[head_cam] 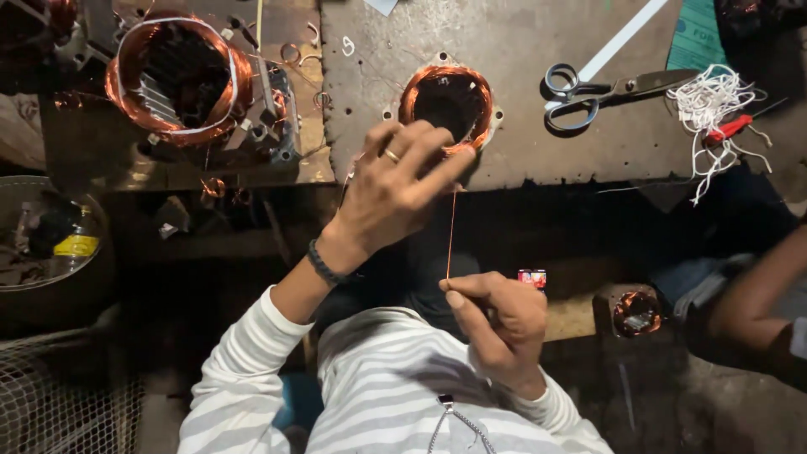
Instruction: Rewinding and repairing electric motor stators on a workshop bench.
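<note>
Pulling a thin copper wire [451, 231] taut, we are pinching its lower end between thumb and forefinger of our right hand [498, 324], which is clenched around it close to our striped shirt. Above that grip the wire is running straight up to our left hand [395, 189], whose fingertips are closing on the upper end right at the near rim of the small stator [447, 102]. That left hand is resting against the copper winding, so we are holding the strand at both ends, the stator lying just beyond the upper pinch on the worn metal plate [521, 126].

Judging by how things lie, the small stator's coil is already sitting wound in its core, a full ring of copper showing round the bore; what looks unfinished is this one loose lead, not yet tucked, tied or trimmed. Beyond the stator and to the right of our upper grip, scissors [588, 91] and a tangle of white string [710, 105] are lying untouched, so we are judging lacing and cutting as still ahead. Far left of the grip a larger wound stator [179, 80] is standing. Another person's arm [756, 294] is showing to the right of our lower hand.
</note>
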